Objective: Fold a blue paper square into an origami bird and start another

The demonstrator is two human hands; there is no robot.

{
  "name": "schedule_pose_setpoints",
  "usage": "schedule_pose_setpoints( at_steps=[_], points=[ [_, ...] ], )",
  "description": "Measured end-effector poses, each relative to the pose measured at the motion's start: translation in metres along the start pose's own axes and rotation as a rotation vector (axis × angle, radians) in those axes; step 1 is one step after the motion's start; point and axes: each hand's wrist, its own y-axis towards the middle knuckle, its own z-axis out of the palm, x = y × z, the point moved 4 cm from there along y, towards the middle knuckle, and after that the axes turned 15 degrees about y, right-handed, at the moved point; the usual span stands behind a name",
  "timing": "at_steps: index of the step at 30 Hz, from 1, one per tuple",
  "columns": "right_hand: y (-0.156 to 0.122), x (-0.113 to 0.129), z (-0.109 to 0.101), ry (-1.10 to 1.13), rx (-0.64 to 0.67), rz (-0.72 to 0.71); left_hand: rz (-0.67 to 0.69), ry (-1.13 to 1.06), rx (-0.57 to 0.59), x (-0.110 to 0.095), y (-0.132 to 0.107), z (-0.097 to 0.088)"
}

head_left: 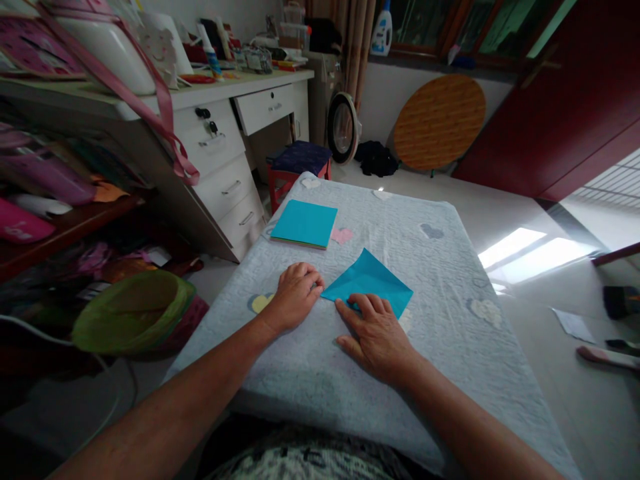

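Blue sheet [371,273], its longest stretch running left to right

The left hand [299,293] is curled at the sheet's left corner, its thumb and forefinger right by the tip; I cannot tell whether they pinch it. The right hand [383,337] is spread, fingers resting on the sheet's near side, clamped on nothing visible. The two are apart, with a narrow gap between them.

The sheet lies to the right of the left hand and reaches beyond the right one, which hides part of its near edge. One corner points away from the person. The left hand is nearer the left corner, the right hand nearer the right one.

Farther out, beyond the left hand, a blue-topped paper stack [305,223] lies on the pale tablecloth [430,380]. Past the far end stand a stool [307,159] and a round wooden board [440,123].
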Motion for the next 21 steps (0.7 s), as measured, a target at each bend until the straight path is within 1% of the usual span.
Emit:
schedule_pose_setpoints(
  at_steps=[7, 14, 21],
  points=[
    [0.0012, 0.0008, -0.0033, 0.071, 0.016, -0.002, 0.013, -0.063, 0.022, 0.0026, -0.0020, 0.0006],
    [0.0007, -0.0025, -0.0057, 0.147, -0.028, 0.019, 0.069, -0.150, -0.036, 0.0020, -0.0037, -0.0047],
    [-0.0016, -0.0039, -0.0072, 0.180, -0.073, 0.021, 0.104, -0.084, 0.002, 0.0014, -0.0023, -0.0004]
  ],
)
